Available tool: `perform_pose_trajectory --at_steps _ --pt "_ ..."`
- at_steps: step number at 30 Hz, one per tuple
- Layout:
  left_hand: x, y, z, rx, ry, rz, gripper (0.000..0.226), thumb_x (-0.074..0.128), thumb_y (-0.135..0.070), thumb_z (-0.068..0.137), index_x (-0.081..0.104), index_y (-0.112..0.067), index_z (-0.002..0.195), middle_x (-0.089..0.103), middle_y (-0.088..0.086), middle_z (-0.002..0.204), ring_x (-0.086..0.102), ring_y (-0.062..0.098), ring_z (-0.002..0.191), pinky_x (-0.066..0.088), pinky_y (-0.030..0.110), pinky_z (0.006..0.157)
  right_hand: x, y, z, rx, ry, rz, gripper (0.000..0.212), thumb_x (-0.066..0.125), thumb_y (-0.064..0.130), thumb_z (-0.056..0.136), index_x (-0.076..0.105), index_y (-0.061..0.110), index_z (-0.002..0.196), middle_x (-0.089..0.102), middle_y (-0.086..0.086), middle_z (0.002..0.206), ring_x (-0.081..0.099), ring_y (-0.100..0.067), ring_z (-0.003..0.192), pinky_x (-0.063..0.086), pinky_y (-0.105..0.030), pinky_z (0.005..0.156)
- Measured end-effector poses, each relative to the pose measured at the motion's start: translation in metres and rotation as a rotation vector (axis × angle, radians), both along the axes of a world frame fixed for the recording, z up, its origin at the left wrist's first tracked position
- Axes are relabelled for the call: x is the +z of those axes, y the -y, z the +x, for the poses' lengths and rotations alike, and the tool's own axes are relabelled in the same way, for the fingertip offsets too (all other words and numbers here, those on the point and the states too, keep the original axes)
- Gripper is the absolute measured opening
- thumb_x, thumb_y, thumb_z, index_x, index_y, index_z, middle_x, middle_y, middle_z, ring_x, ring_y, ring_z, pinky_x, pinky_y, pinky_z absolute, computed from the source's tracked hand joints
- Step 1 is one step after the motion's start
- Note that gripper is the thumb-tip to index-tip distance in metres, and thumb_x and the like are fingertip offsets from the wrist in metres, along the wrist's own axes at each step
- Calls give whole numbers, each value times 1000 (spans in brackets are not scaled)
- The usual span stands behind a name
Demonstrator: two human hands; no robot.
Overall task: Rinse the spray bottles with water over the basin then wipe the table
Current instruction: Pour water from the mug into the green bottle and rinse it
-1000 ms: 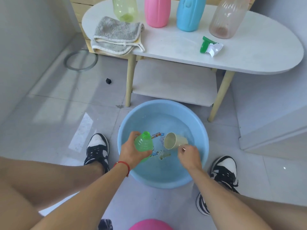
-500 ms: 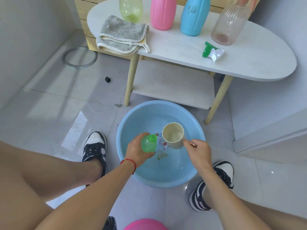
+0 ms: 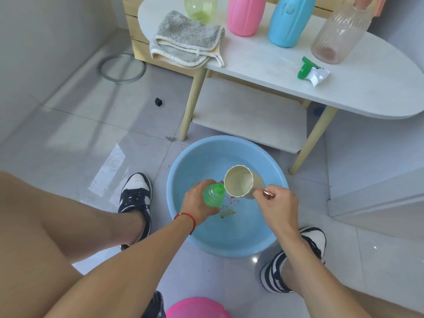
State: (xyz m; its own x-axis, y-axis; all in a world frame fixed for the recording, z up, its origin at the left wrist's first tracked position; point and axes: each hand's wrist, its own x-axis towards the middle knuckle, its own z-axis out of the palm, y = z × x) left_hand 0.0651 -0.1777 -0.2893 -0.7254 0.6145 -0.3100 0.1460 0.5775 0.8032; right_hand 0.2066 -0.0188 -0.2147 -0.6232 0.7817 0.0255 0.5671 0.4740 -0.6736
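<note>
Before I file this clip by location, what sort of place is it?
Probably a home washing corner or balcony: glossy tiled floor, a blue basin of water set on it, and a small white table with spray bottles and a folded cloth.

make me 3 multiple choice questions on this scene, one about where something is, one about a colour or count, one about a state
1. Where does the folded grey towel lie?
A. in the basin
B. on the table's left end
C. on the floor

2. How many bottles stand on the white table?
A. two
B. four
C. six

3. What state is the green bottle in the left hand in?
A. uncapped, neck open
B. sprayer fitted
C. lying in the water

Answers:
1. B, it hangs over the table edge there.
2. B, yellow-green, pink, blue and clear ones stand in a row.
3. A, its bare neck sits beside the cup that the right hand holds over the blue basin; a green sprayer head lies on the table.
</note>
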Motion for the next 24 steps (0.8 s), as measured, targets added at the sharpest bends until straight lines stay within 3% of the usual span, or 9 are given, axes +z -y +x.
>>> perform_pose_trajectory --at_steps 5,10,20,24 --pt "1 1 -1 2 7 -4 75 92 -18 65 59 -32 130 62 -8 125 54 16 113 39 23 91 2 1 -4 57 21 133 54 73 13 83 28 16 52 26 3 46 26 -22 55 32 -37 52" --pt "1 0 -1 -8 3 -26 77 93 -18 65 58 -31 132 62 -7 128 54 18 116 39 24 92 1 -3 -5 103 36 207 51 74 13 86 37 13 50 43 -2 45 42 -28 58 33 -34 53" --pt "-1 1 0 -27 16 -64 79 92 -21 65 58 -31 134 62 -5 127 54 19 117 41 24 92 8 -8 -5 166 7 307 52 75 9 81 33 18 52 34 9 44 43 -28 57 33 -28 54" --pt "-1 2 0 -32 22 -72 79 93 -21 64 58 -32 134 62 -5 127 55 19 117 43 26 93 7 -10 -5 155 -3 340 49 76 7 81 38 13 51 43 2 44 45 -28 58 38 -30 50"
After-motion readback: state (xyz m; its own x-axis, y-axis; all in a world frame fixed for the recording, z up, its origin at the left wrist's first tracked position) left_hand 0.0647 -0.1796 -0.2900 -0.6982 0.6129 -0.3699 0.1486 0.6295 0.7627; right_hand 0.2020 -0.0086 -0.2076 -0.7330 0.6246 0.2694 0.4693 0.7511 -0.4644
